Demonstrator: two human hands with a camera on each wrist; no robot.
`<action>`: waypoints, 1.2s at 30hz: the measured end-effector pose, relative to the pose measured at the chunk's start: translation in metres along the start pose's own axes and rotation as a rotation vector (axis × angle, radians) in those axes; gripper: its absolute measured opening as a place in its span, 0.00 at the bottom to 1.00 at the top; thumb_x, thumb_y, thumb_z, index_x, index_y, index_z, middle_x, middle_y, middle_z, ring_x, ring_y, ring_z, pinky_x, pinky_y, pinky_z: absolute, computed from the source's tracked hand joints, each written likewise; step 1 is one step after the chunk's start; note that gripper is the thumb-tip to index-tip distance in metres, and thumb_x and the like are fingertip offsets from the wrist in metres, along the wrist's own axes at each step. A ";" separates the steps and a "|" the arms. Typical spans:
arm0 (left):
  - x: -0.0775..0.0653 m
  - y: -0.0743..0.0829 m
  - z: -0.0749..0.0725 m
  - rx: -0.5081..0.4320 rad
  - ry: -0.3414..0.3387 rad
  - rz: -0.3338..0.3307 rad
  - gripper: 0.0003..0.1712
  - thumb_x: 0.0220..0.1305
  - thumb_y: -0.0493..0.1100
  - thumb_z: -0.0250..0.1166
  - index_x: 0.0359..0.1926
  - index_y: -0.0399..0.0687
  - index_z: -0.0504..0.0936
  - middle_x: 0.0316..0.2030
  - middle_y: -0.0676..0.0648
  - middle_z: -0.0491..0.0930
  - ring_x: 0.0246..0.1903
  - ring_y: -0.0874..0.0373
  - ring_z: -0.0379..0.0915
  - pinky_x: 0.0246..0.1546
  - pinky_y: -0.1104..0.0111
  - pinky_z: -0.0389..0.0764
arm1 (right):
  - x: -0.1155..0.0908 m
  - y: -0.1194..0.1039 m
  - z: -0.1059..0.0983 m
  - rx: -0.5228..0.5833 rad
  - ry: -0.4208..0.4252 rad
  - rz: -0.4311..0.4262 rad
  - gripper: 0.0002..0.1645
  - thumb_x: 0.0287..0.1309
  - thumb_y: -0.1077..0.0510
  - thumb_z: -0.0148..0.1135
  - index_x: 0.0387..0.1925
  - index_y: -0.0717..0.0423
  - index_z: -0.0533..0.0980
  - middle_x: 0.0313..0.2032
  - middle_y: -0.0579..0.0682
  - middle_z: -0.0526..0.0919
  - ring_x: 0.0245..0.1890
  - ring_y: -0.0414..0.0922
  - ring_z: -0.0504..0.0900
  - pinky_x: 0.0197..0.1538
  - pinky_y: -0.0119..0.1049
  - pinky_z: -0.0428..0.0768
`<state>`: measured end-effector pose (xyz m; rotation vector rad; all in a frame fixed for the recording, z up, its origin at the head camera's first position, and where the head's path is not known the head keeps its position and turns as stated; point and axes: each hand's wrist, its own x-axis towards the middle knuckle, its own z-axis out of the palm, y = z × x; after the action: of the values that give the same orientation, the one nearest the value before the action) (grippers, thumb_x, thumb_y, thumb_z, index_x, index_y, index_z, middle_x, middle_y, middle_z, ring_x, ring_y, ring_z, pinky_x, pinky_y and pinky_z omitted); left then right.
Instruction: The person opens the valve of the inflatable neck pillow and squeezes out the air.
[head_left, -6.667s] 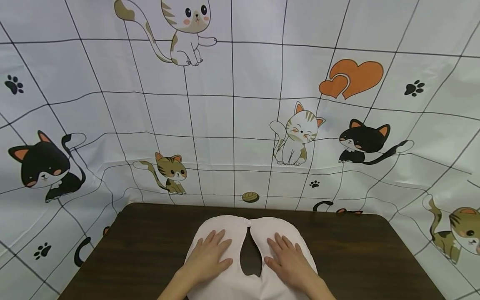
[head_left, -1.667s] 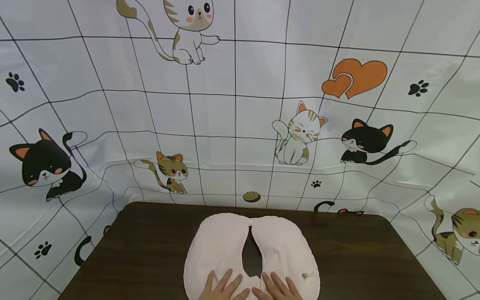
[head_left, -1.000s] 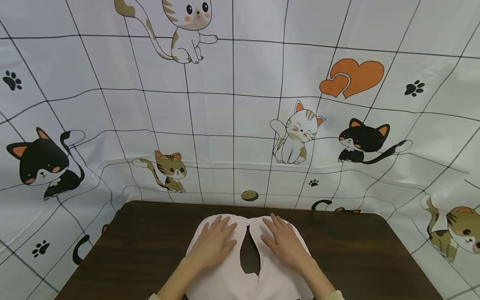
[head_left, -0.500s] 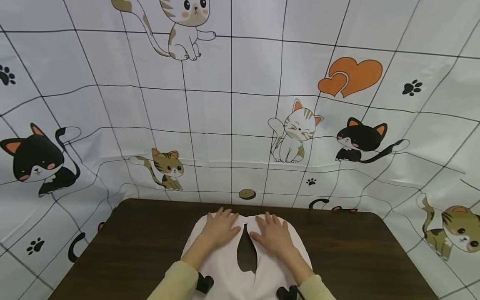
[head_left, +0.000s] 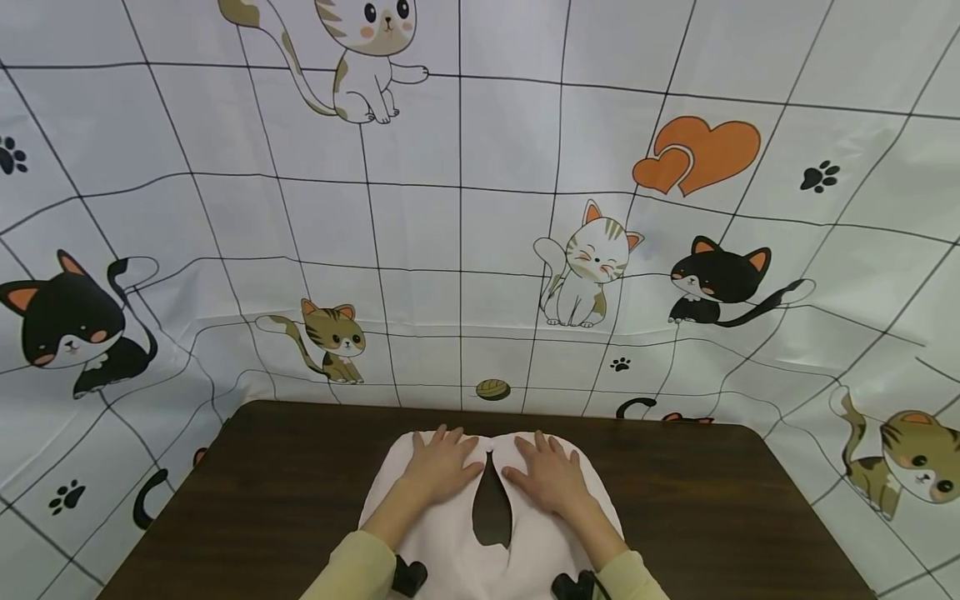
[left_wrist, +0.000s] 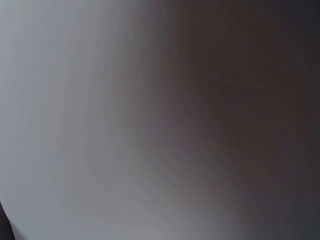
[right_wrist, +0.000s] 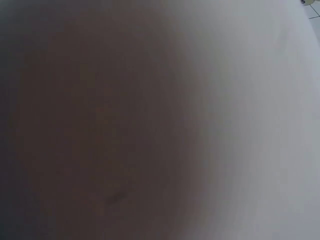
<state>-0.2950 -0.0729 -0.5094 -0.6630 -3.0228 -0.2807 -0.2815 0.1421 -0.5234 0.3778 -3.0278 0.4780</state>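
A pale pink U-shaped neck pillow (head_left: 446,533) lies on the dark brown table, its two rounded ends meeting at the far side around a narrow teardrop-shaped opening. My left hand (head_left: 438,468) rests on the far part of its left lobe, fingers spread and fairly straight. On the right lobe lies my right hand (head_left: 551,477), laid out the same way with its thumb toward the opening. The near part of the pillow runs out of the head view. Both wrist views are filled with a blurred pale surface and dark shadow, with no fingers showing.
The dark wood-grain table (head_left: 705,508) extends to both sides of the pillow. Behind and beside it hangs a white sheet (head_left: 420,225) printed with grid lines, cartoon cats and hearts. Black wrist devices (head_left: 409,575) show at the yellow sleeves.
From the pillow's near part, both hands have moved forward to its far lobes, bringing the forearms and sleeves into view. Over the last half second they have hardly moved.
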 end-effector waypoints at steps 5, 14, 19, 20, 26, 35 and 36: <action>-0.002 -0.001 0.001 0.016 -0.002 0.001 0.29 0.67 0.61 0.51 0.62 0.54 0.74 0.61 0.42 0.70 0.62 0.36 0.60 0.53 0.31 0.54 | -0.001 -0.001 -0.001 0.017 -0.013 0.010 0.36 0.59 0.33 0.53 0.63 0.47 0.70 0.64 0.63 0.66 0.65 0.62 0.61 0.57 0.70 0.56; -0.006 -0.009 0.001 0.058 0.002 -0.009 0.29 0.67 0.63 0.49 0.62 0.57 0.74 0.64 0.44 0.67 0.65 0.39 0.55 0.55 0.32 0.52 | -0.008 -0.003 -0.011 -0.035 0.019 -0.026 0.36 0.60 0.34 0.53 0.62 0.51 0.70 0.63 0.64 0.67 0.63 0.62 0.64 0.56 0.69 0.58; -0.015 -0.009 -0.015 0.028 0.049 -0.002 0.27 0.67 0.61 0.52 0.60 0.54 0.76 0.63 0.43 0.68 0.64 0.38 0.57 0.55 0.34 0.56 | -0.013 -0.002 -0.020 -0.044 0.038 -0.035 0.37 0.61 0.34 0.51 0.64 0.50 0.69 0.64 0.63 0.66 0.64 0.62 0.63 0.58 0.68 0.58; -0.018 -0.009 -0.018 0.020 0.062 0.000 0.27 0.67 0.60 0.52 0.60 0.53 0.76 0.62 0.43 0.69 0.64 0.38 0.58 0.55 0.35 0.57 | -0.015 -0.002 -0.021 -0.041 0.042 -0.039 0.37 0.61 0.34 0.51 0.64 0.50 0.69 0.64 0.63 0.65 0.64 0.61 0.63 0.58 0.67 0.58; -0.034 -0.007 -0.028 0.022 0.115 -0.002 0.26 0.65 0.60 0.55 0.57 0.52 0.78 0.61 0.42 0.70 0.63 0.36 0.60 0.53 0.37 0.61 | -0.024 -0.001 -0.019 -0.032 0.049 -0.063 0.37 0.62 0.34 0.50 0.65 0.49 0.68 0.66 0.60 0.63 0.66 0.60 0.60 0.59 0.66 0.57; -0.045 -0.012 -0.011 0.018 0.122 -0.031 0.31 0.64 0.64 0.53 0.58 0.51 0.77 0.63 0.40 0.67 0.65 0.33 0.53 0.53 0.33 0.56 | -0.029 -0.001 -0.008 -0.037 0.058 -0.087 0.33 0.62 0.38 0.53 0.63 0.50 0.70 0.64 0.62 0.66 0.64 0.62 0.63 0.56 0.66 0.61; -0.045 -0.013 -0.009 0.009 0.121 -0.030 0.31 0.63 0.65 0.54 0.59 0.51 0.77 0.63 0.40 0.68 0.65 0.33 0.53 0.53 0.32 0.56 | -0.030 0.000 -0.007 -0.043 0.054 -0.085 0.32 0.62 0.38 0.53 0.62 0.49 0.71 0.64 0.62 0.66 0.64 0.62 0.63 0.56 0.66 0.61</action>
<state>-0.2591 -0.1047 -0.5056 -0.5782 -2.9192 -0.2964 -0.2524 0.1506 -0.5197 0.4807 -2.9506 0.4105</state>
